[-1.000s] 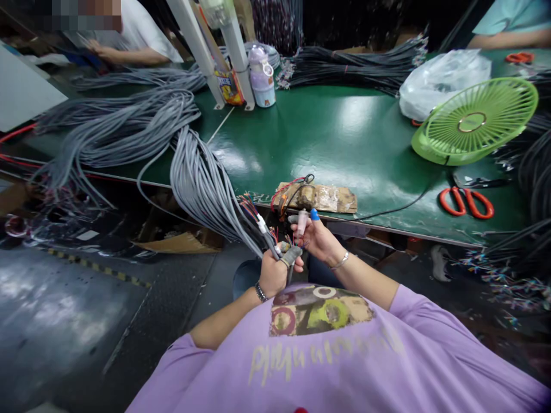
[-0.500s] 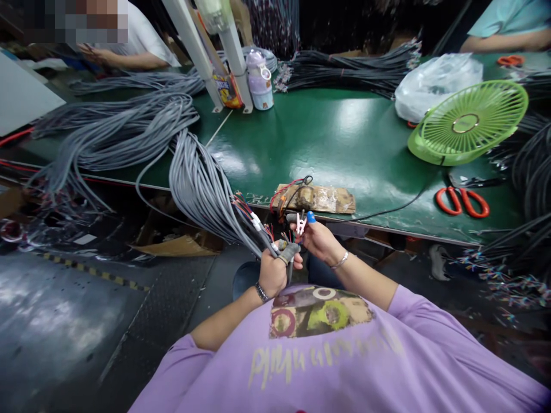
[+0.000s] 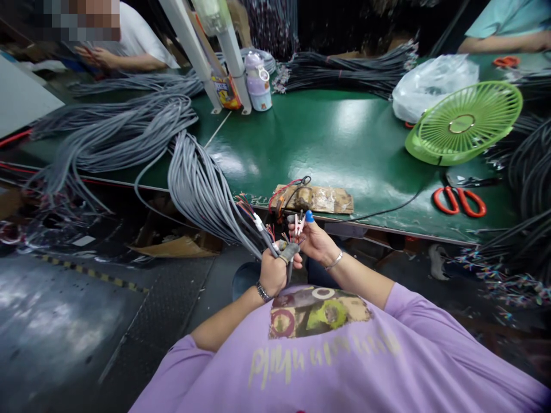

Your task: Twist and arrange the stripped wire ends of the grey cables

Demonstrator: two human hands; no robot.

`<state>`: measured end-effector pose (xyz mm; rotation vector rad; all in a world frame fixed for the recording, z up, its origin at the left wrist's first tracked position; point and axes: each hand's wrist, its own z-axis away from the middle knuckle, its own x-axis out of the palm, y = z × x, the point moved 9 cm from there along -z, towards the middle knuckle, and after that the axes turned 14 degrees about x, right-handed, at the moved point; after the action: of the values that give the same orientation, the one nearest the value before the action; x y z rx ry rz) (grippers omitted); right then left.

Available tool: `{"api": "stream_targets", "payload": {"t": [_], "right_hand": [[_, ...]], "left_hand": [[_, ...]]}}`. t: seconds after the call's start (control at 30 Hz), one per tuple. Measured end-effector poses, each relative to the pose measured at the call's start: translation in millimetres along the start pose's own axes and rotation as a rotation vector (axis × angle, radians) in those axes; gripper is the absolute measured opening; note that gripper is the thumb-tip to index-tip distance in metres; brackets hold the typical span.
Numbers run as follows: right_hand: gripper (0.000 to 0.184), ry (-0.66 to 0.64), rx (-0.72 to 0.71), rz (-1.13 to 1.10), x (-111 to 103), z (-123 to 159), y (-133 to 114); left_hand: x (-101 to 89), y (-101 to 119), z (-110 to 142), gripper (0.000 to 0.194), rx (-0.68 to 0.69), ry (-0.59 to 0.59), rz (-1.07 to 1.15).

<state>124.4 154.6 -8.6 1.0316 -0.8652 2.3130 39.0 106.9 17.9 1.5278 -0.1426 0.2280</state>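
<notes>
My left hand (image 3: 275, 271), with a grey covering on a finger, is closed around the ends of several grey cables (image 3: 263, 234). Thin coloured wires (image 3: 286, 236) fan out of the stripped end just above its fingers. Close beside it on the right, my right hand (image 3: 316, 240) pinches a small pale pink V-shaped tool (image 3: 299, 225) by the wire tips. A blue cover (image 3: 309, 216) sits on its thumb. What the tool's tip touches is too small to make out. The long grey cable bundle (image 3: 202, 186) runs from my left hand up onto the green table.
A worn wooden block (image 3: 322, 198) with wires lies at the table's front edge (image 3: 396, 230). To the right are orange-handled scissors (image 3: 458, 201), a green fan (image 3: 469, 123) and a plastic bag (image 3: 434, 86). A lilac bottle (image 3: 259, 86) stands behind. Two people sit across the table.
The view has shifted very slightly. Both hands stay in nearly the same place, with the right hand and its pink tool a touch closer to the wire ends.
</notes>
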Motion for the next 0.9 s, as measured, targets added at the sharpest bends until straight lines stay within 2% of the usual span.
{"api": "stream_targets", "payload": {"t": [0.27, 0.47, 0.6, 0.9], "right_hand": [[0.048, -0.064, -0.011, 0.219, -8, 18, 7], [0.037, 0.009, -0.154, 0.467, -8, 41, 0], [0.034, 0.031, -0.16, 0.617, -3, 48, 4], [0.032, 0.107, -0.191, 0.652, -6, 49, 4]], "left_hand": [[-0.6, 2, 1, 0.031, 0.011, -0.015, 0.012], [0.1, 3, 1, 0.029, 0.038, -0.042, -0.006], [-2.7, -1, 7, 0.027, 0.01, -0.08, -0.041], [-9.2, -6, 11, 0.034, 0.016, -0.13, -0.168]]}}
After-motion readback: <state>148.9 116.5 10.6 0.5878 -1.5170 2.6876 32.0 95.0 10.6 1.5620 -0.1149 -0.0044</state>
